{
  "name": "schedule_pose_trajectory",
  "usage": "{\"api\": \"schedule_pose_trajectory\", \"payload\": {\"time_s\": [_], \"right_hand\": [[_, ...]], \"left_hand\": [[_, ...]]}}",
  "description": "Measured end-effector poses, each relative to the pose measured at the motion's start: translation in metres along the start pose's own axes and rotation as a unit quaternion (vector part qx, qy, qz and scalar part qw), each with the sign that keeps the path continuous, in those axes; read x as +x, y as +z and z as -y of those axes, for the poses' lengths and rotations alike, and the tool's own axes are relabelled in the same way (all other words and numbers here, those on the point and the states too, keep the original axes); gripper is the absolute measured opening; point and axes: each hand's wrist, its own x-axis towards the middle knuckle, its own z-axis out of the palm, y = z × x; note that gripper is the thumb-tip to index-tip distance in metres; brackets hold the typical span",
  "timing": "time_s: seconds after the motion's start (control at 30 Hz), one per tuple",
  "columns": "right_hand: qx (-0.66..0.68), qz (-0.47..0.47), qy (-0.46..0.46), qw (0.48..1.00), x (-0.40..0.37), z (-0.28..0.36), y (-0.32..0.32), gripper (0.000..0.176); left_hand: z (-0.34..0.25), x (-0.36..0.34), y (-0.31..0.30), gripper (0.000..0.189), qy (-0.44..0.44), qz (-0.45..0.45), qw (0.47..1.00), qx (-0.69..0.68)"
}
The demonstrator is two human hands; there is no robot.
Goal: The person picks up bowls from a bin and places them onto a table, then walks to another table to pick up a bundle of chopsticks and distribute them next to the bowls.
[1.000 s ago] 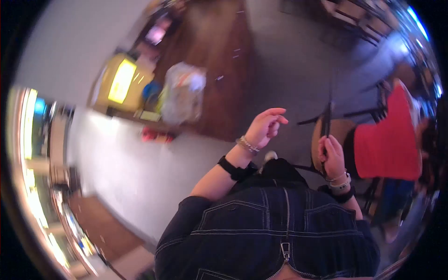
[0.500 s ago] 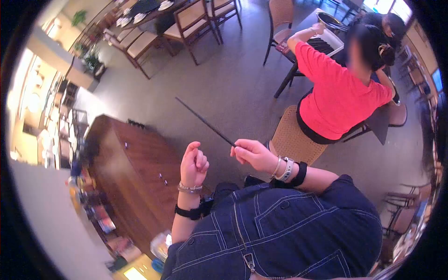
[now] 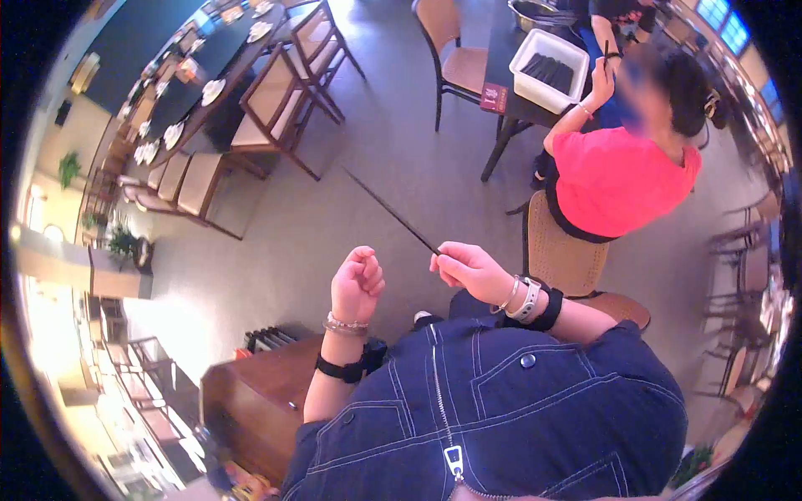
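My right hand [image 3: 472, 271] pinches one end of a long, thin black chopstick [image 3: 388, 209] between thumb and fingers; it slants up and to the left over the floor. Beside it on the left, my left hand [image 3: 357, 284] is raised with its fingers curled in, and nothing shows in it. Both hands are in front of my dark denim jacket [image 3: 501, 392], apart from each other. Farther off, a white plastic bin [image 3: 539, 93] holds many black chopsticks [image 3: 547, 71] on a dark table.
A person in a pink shirt [image 3: 618, 184] sits on a woven chair [image 3: 564, 250] at that table, one hand raised by the bin. Behind the bin is a metal bowl [image 3: 524, 17]. A large set table [image 3: 196, 63] with chairs stands upper left, a wooden cabinet [image 3: 263, 401] lower left.
My view has swung left and up, away from the wooden cabinet. The seated person's hand has moved from the bowl to beside the bin. My right hand still holds the chopstick.
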Motion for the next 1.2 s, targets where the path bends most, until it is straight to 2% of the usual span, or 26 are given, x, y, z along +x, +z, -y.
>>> {"api": "schedule_pose_trajectory", "payload": {"time_s": [0.13, 0.23, 0.3, 0.33, 0.4, 0.43, 0.5, 0.53, 0.6, 0.63, 0.73, 0.77, 0.8, 0.87, 0.93, 0.97, 1.0, 1.2], "right_hand": [[-0.011, -0.038, -0.007, 0.999, 0.046, 0.006, -0.006, 0.019], [-0.033, -0.078, 0.011, 0.996, 0.081, 0.019, -0.03, 0.018], [-0.054, -0.099, 0.02, 0.993, 0.105, 0.028, -0.05, 0.018], [-0.029, -0.084, 0.01, 0.996, 0.12, 0.033, -0.06, 0.018], [0.0, -0.074, -0.006, 0.997, 0.146, 0.044, -0.079, 0.017], [-0.063, -0.059, -0.014, 0.996, 0.161, 0.049, -0.09, 0.018], [-0.168, -0.034, -0.006, 0.985, 0.185, 0.064, -0.106, 0.019], [-0.163, -0.043, -0.007, 0.986, 0.196, 0.075, -0.114, 0.019], [-0.216, -0.006, -0.078, 0.973, 0.212, 0.097, -0.13, 0.02], [-0.224, 0.006, -0.064, 0.972, 0.22, 0.111, -0.138, 0.022], [-0.267, -0.016, -0.101, 0.958, 0.247, 0.114, -0.16, 0.02], [-0.278, -0.01, -0.053, 0.959, 0.25, 0.121, -0.168, 0.022], [-0.271, -0.019, -0.048, 0.961, 0.255, 0.121, -0.177, 0.022], [-0.345, -0.107, -0.123, 0.924, 0.264, 0.119, -0.196, 0.023], [-0.3, -0.151, -0.04, 0.941, 0.268, 0.128, -0.222, 0.025], [-0.269, -0.174, -0.026, 0.947, 0.267, 0.129, -0.232, 0.025], [-0.239, -0.196, -0.012, 0.951, 0.267, 0.128, -0.241, 0.024], [-0.2, -0.347, 0.047, 0.915, 0.279, 0.13, -0.283, 0.022]], "left_hand": [[-0.031, 0.062, -0.009, 0.016, -0.069, 0.031, 0.997, -0.011], [-0.043, 0.113, 0.007, 0.018, -0.081, 0.063, 0.994, 0.03], [-0.051, 0.143, 0.03, 0.022, -0.028, 0.101, 0.975, 0.196], [-0.055, 0.159, 0.041, 0.022, -0.031, 0.105, 0.974, 0.2], [-0.062, 0.186, 0.065, 0.027, 0.025, 0.124, 0.931, 0.342], [-0.068, 0.201, 0.076, 0.027, 0.018, 0.127, 0.929, 0.347], [-0.079, 0.231, 0.097, 0.03, 0.071, 0.173, 0.878, 0.441], [-0.086, 0.247, 0.105, 0.03, 0.064, 0.18, 0.875, 0.444], [-0.1, 0.281, 0.116, 0.028, 0.006, 0.18, 0.868, 0.463], [-0.101, 0.296, 0.122, 0.028, 0.016, 0.187, 0.856, 0.482], [-0.102, 0.341, 0.132, 0.027, 0.012, 0.208, 0.882, 0.422], [-0.103, 0.351, 0.138, 0.025, -0.018, 0.176, 0.91, 0.376], [-0.106, 0.364, 0.141, 0.025, -0.03, 0.178, 0.908, 0.377], [-0.12, 0.398, 0.143, 0.021, -0.013, 0.172, 0.94, 0.296], [-0.141, 0.439, 0.139, 0.02, -0.024, 0.198, 0.948, 0.247], [-0.142, 0.45, 0.141, 0.019, -0.036, 0.166, 0.953, 0.25], [-0.16, 0.468, 0.142, 0.019, -0.025, 0.18, 0.957, 0.226], [-0.215, 0.569, 0.152, 0.027, -0.02, 0.231, 0.953, 0.197]]}}
